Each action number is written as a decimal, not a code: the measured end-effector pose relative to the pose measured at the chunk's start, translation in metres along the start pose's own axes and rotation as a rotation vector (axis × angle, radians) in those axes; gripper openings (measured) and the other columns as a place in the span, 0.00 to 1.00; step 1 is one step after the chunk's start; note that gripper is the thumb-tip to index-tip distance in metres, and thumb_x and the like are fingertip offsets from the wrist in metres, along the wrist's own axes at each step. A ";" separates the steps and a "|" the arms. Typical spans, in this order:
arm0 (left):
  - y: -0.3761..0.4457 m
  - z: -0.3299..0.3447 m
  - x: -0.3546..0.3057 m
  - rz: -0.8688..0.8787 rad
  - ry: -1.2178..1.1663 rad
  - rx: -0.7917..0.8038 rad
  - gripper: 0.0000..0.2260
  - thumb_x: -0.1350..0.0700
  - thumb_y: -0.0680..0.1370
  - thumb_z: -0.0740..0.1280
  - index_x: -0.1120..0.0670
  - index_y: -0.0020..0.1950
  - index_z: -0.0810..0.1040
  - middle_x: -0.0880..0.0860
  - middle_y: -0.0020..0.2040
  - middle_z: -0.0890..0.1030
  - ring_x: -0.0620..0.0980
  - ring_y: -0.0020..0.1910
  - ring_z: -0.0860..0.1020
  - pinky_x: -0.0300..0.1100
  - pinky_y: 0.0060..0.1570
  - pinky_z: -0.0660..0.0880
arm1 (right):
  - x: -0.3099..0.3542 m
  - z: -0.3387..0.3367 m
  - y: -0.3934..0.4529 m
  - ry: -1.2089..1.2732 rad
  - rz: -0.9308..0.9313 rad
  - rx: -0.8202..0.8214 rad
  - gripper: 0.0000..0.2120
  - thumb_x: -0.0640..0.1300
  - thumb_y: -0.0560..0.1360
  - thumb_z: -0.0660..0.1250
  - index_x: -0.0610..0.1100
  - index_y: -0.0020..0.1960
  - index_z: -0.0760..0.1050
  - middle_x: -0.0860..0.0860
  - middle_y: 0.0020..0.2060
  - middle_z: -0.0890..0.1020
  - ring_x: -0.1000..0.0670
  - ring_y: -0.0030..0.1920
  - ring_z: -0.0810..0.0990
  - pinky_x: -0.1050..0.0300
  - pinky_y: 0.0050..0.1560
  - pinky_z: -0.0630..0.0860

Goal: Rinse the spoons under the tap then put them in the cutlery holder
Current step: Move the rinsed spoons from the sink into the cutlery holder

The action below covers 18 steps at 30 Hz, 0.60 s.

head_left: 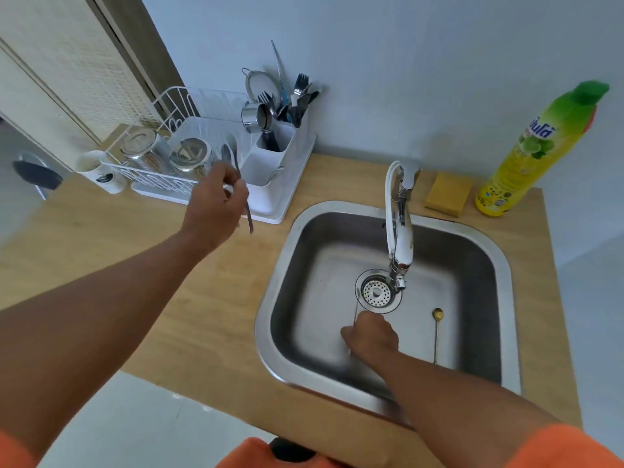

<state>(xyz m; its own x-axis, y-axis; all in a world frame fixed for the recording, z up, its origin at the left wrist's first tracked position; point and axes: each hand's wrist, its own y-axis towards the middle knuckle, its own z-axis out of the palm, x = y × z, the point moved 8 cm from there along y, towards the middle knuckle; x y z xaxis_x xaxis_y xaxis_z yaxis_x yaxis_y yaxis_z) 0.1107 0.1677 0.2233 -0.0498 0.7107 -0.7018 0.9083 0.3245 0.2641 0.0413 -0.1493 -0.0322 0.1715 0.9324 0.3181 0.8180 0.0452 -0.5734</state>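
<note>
The left hand (pixel 214 206) pinched a steel spoon (pixel 236 177) near the white cutlery holder (pixel 270 153), upper centre. The right hand (pixel 371 336), fingers curled, gripped another spoon (pixel 356 307) in the sink (pixel 280 265); a gold spoon (pixel 437 329) waited.

Three spoons (pixel 436 334), two hands (pixel 214 206), one tap (pixel 400 231), one sponge (pixel 448 194), one bottle (pixel 537 146).

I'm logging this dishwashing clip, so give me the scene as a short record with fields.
left hand: holds a silver metal spoon above the counter, near the white cutlery holder
right hand: in the steel sink, gripping a thin silver utensil
left in sink: slim gold spoon
tap: no water visible
</note>
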 end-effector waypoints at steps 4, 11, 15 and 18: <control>0.031 -0.019 -0.012 0.036 -0.101 -0.149 0.05 0.52 0.83 0.62 0.52 0.52 0.70 0.57 0.46 0.81 0.49 0.36 0.86 0.51 0.28 0.83 | 0.039 -0.018 0.004 -0.005 -0.130 -0.099 0.11 0.52 0.72 0.62 0.45 0.46 0.75 0.47 0.46 0.85 0.40 0.49 0.83 0.54 0.43 0.74; 0.038 0.003 0.000 -0.079 -0.190 -0.250 0.06 0.53 0.84 0.62 0.55 0.55 0.72 0.56 0.51 0.79 0.61 0.40 0.84 0.59 0.36 0.84 | 0.132 -0.119 0.002 0.181 -0.326 -0.373 0.11 0.56 0.74 0.63 0.47 0.43 0.73 0.53 0.32 0.76 0.41 0.37 0.76 0.54 0.36 0.67; 0.030 0.019 0.011 -0.091 -0.163 -0.260 0.05 0.53 0.83 0.63 0.54 0.55 0.75 0.54 0.48 0.79 0.58 0.40 0.82 0.49 0.32 0.81 | 0.190 -0.206 -0.010 0.243 -0.494 -0.603 0.08 0.52 0.74 0.62 0.48 0.43 0.75 0.54 0.30 0.75 0.48 0.31 0.72 0.59 0.31 0.59; 0.025 0.029 0.027 -0.135 -0.040 -0.235 0.08 0.53 0.82 0.64 0.56 0.55 0.78 0.49 0.42 0.80 0.52 0.41 0.78 0.44 0.42 0.69 | 0.229 -0.257 -0.017 0.253 -0.600 -0.693 0.09 0.52 0.75 0.62 0.48 0.45 0.76 0.52 0.35 0.80 0.44 0.35 0.76 0.57 0.32 0.63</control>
<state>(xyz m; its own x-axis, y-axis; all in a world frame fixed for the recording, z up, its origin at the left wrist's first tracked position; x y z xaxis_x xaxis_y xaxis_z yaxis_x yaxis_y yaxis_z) 0.1435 0.1769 0.1919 -0.1429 0.6275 -0.7654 0.7730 0.5536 0.3096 0.2078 -0.0284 0.2440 -0.3360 0.7138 0.6145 0.9378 0.1932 0.2883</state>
